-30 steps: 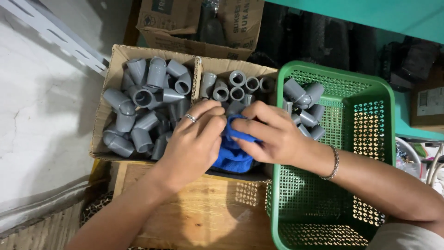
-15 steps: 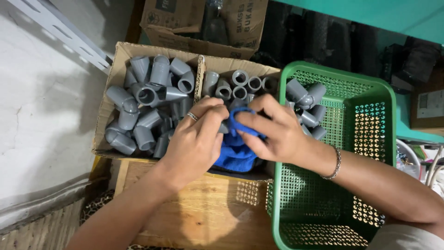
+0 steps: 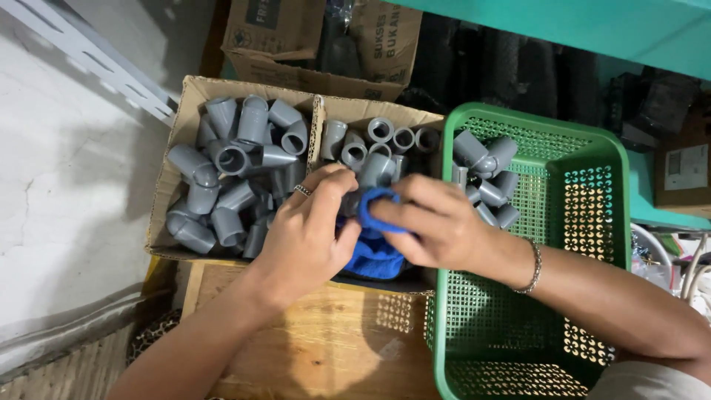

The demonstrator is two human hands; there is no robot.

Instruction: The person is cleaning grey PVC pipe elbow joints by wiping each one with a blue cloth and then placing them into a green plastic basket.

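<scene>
My left hand (image 3: pixel 309 233), with a ring on one finger, grips a grey pipe fitting (image 3: pixel 352 202) over the middle of the scene. My right hand (image 3: pixel 437 222), with a bracelet at the wrist, presses a blue cloth (image 3: pixel 372 244) against that fitting. The fitting is mostly hidden between fingers and cloth. Both hands hover above the near edge of a cardboard box (image 3: pixel 194 92) filled with several grey pipe elbows (image 3: pixel 237 159).
A green plastic basket (image 3: pixel 585 155) at the right holds several grey fittings (image 3: pixel 485 174) in its far corner. A wooden crate top (image 3: pixel 318 348) lies below the hands. More cardboard boxes (image 3: pixel 296 37) stand behind; a white wall is at the left.
The hands shifted slightly while rubbing; the right hand's cloth has moved over the fitting, and the fingers have turned it a little. The boxes and basket stayed put.
</scene>
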